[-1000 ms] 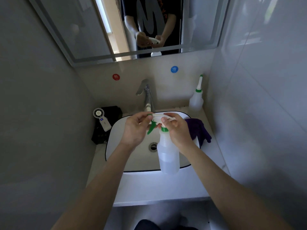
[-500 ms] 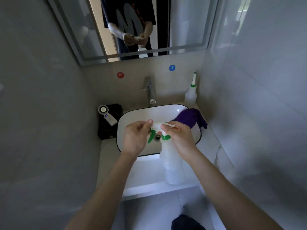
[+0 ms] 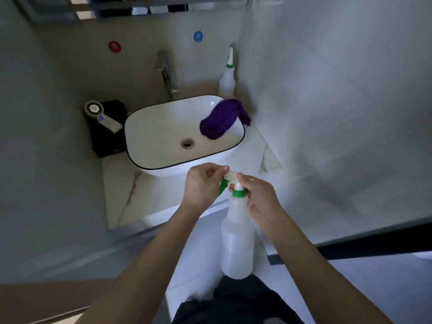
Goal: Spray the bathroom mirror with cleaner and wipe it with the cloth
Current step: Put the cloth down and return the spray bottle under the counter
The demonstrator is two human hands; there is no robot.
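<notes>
One white fan is seen far left on one black box. One mirror is cut off at the top. One glossy oval basin carries one crumpled purple cloth over its far right rim. Two translucent plastic bottles are counted: a squeeze bottle in the far corner, and the spray bottle held near, its nozzle pinched by the left hand and its green-collared neck gripped by the right hand.

mirror cut off by top edge, its reflection unreadable.
</notes>
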